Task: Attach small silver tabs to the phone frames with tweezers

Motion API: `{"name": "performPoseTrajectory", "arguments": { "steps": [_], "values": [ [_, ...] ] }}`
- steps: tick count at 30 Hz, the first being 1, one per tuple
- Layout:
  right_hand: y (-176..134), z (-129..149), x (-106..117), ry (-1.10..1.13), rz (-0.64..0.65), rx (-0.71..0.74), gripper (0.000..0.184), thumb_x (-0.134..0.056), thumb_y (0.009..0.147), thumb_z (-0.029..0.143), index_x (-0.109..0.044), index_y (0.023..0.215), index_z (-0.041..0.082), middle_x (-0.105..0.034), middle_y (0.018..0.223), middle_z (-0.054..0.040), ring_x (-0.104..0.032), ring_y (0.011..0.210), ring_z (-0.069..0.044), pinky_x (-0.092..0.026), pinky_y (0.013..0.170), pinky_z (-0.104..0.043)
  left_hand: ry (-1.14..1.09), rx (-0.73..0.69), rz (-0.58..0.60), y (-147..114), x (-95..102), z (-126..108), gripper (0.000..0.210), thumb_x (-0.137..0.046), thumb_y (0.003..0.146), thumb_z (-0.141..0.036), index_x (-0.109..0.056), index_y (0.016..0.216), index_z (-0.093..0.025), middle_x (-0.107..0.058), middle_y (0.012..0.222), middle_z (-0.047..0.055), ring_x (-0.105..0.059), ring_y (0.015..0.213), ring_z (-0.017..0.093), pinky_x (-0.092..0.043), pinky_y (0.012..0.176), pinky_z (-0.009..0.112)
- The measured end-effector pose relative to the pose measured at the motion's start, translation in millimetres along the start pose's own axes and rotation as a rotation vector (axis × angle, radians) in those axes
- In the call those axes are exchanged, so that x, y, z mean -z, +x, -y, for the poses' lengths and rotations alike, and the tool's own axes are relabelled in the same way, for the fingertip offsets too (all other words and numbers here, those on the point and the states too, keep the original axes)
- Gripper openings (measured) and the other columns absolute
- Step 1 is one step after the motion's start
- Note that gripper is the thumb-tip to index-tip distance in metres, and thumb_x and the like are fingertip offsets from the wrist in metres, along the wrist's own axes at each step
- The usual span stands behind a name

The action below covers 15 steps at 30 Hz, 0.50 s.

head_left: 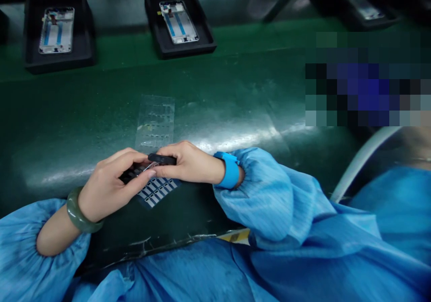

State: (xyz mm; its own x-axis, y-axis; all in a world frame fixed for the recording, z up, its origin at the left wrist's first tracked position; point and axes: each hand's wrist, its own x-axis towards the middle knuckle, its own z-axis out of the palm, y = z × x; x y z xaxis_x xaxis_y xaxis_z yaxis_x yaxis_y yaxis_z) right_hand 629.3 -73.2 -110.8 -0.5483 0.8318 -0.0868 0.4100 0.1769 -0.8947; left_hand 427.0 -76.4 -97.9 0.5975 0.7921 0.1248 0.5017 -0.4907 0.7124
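Observation:
My left hand (112, 180) is closed, thumb and fingers pinching a dark piece (129, 174) with a thin shiny edge. Opposite it, my right hand (188, 162) pinches a small black piece with rounded ends (162, 159). Both hands meet at the fingertips, and I cannot tell whether the dark parts are one thing. Below the fingers lies a dark blue sheet of pale rectangular stickers (158, 192), partly covered by the hands. A clear plastic sheet with small dark marks (155, 117) lies flat just beyond them.
Black trays at the back, one on the left (30, 46) and one in the middle (158, 37), hold silver phone frames with blue strips. A third phone frame (362, 3) sits in a tray at far right. The green work surface (235, 91) ends near my body. A person's blue sleeve (397, 203) is at right.

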Motion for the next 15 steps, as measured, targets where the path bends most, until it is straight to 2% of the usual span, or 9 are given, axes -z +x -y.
{"name": "performPoseTrajectory", "arguments": {
  "steps": [3, 6, 10, 15],
  "values": [
    [-1, 0, -1, -0.022, -0.056, 0.019, 0.026, -0.061, 0.08, 0.039, -0.062, 0.075, 0.013, -0.056, 0.062, 0.0022, -0.049, 0.059, -0.008, -0.033, 0.053, -0.02, -0.012, 0.034, -0.009, -1, -0.8, 2, 0.015, -0.061, 0.081, -0.027, -0.06, 0.096, -0.024, -0.063, 0.086, -0.004, -0.058, 0.075, 0.008, -0.046, 0.067, 0.018],
    [-3, -1, -1, -0.029, -0.137, 0.084, 0.027, -0.063, 0.078, 0.04, -0.061, 0.082, 0.014, -0.057, 0.067, 0.0021, -0.05, 0.06, -0.008, -0.036, 0.055, -0.02, -0.049, 0.052, -0.018, -2, -2.1, 2, 0.017, -0.061, 0.081, -0.028, -0.06, 0.098, -0.025, -0.064, 0.09, -0.004, -0.059, 0.078, 0.008, -0.047, 0.07, 0.019],
    [-6, -5, 0, -0.059, -0.276, 0.257, 0.031, -0.066, 0.076, 0.039, -0.058, 0.09, 0.013, -0.059, 0.078, -0.0018, -0.054, 0.068, -0.01, -0.044, 0.061, -0.022, -0.087, 0.06, -0.067, -3, -3.5, 0, 0.022, -0.062, 0.081, -0.027, -0.06, 0.103, -0.025, -0.065, 0.095, -0.001, -0.06, 0.087, 0.011, -0.047, 0.079, 0.022],
    [-6, -11, -2, -0.044, -0.345, 0.495, 0.024, -0.065, 0.08, 0.026, -0.059, 0.097, 0.011, -0.064, 0.088, -0.0078, -0.059, 0.082, -0.012, -0.05, 0.073, -0.026, -0.092, 0.059, -0.123, -5, -4.6, 0, 0.022, -0.061, 0.081, -0.023, -0.06, 0.103, -0.024, -0.065, 0.095, 0.0, -0.06, 0.087, 0.012, -0.048, 0.079, 0.024]
  ]
}}
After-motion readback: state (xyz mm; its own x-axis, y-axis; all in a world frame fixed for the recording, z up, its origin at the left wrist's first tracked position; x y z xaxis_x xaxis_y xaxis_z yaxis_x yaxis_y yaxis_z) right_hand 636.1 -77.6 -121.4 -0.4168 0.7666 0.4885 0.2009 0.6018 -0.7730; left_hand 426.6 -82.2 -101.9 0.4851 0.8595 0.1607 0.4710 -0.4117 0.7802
